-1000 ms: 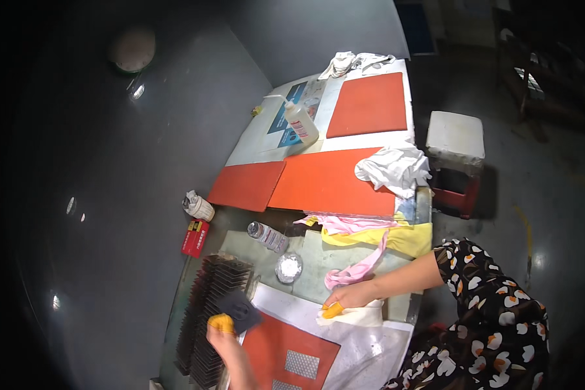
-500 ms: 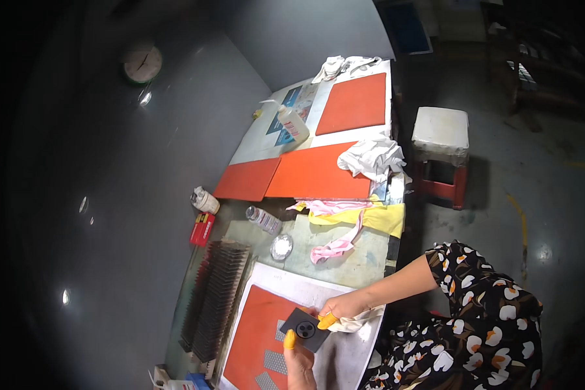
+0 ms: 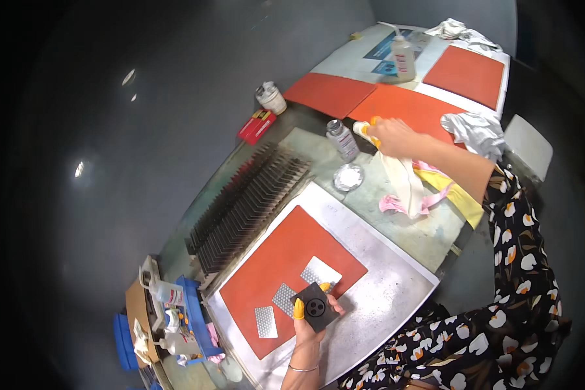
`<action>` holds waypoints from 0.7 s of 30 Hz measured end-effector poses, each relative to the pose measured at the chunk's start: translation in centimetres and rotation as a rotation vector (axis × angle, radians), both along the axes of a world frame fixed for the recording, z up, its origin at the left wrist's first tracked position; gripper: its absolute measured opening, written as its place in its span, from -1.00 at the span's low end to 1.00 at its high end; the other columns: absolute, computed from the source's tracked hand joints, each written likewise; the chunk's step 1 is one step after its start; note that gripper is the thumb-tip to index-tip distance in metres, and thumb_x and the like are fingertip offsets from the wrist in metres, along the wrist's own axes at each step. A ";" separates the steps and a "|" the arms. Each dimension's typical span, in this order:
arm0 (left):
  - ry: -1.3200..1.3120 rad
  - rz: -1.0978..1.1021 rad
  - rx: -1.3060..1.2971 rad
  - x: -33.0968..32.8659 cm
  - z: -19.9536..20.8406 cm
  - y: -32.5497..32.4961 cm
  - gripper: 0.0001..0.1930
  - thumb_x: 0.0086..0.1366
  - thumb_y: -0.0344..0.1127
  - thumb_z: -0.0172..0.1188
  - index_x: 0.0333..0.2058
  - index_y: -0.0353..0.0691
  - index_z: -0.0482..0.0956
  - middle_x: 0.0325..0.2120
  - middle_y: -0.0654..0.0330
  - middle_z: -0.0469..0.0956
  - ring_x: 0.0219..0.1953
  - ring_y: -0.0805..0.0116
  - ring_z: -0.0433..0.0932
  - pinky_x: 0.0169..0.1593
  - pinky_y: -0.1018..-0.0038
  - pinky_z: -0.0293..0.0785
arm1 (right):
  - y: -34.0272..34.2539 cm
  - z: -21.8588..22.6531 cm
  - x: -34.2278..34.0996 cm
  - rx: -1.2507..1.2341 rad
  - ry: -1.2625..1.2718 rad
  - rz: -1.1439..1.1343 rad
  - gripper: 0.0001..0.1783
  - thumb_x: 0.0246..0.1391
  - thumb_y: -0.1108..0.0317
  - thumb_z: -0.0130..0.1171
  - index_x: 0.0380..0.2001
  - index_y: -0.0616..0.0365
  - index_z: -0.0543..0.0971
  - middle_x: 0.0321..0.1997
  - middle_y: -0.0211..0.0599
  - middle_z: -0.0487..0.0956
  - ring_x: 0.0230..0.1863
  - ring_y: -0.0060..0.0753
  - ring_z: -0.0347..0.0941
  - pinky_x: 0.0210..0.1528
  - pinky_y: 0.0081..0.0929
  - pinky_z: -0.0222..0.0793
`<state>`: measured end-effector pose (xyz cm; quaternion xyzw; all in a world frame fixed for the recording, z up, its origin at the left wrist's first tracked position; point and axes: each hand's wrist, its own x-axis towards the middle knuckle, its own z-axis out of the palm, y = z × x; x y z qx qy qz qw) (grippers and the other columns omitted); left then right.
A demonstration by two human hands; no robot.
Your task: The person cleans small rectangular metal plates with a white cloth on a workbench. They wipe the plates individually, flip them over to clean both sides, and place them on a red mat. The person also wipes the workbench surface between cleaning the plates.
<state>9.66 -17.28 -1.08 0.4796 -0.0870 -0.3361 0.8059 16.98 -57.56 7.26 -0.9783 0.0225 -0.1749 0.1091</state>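
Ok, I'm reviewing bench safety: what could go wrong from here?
The cream cloth hanging from the right hand is close to the round silver dish and grey bottle, so a sweep might tip either. The left hand grips the dark three-circle panel by its edges, so it could slip onto the red mat.

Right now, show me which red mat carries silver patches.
The red mat nearest the left hand, with three silver patches on it; the other three red mats, farther away, bear none.
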 end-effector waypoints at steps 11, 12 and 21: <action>0.076 -0.012 -0.300 1.1 -0.3 0.3 -0.58 0.15 -0.27 0.11 -0.07 -0.37 0.31 -0.24 0.07 0.41 -0.15 0.18 0.44 0.04 0.25 0.35 | -0.5 -0.5 7.5 -0.336 0.049 -0.101 -0.68 -0.20 0.49 0.03 -0.25 0.15 0.49 -0.28 -0.04 0.46 -0.29 -0.03 0.47 -0.26 -0.18 0.39; 0.051 -0.020 -0.307 1.1 -0.1 0.6 -0.61 0.15 -0.28 0.11 -0.09 -0.35 0.33 -0.24 0.06 0.40 -0.14 0.17 0.44 0.04 0.24 0.35 | 0.0 -0.2 6.8 -0.311 -0.018 -0.039 -0.69 -0.19 0.48 0.04 -0.26 0.15 0.49 -0.29 -0.05 0.46 -0.30 -0.03 0.46 -0.28 -0.17 0.37; -0.302 -0.127 -0.088 -1.5 -0.7 1.2 -0.65 0.13 -0.32 0.16 -0.13 -0.37 0.39 -0.35 0.13 0.47 -0.28 0.32 0.47 -0.12 0.37 0.41 | 14.0 1.1 -10.8 0.021 0.003 0.866 -0.69 -0.23 0.47 0.11 -0.28 0.13 0.48 -0.39 -0.23 0.40 -0.40 -0.21 0.38 -0.43 -0.29 0.31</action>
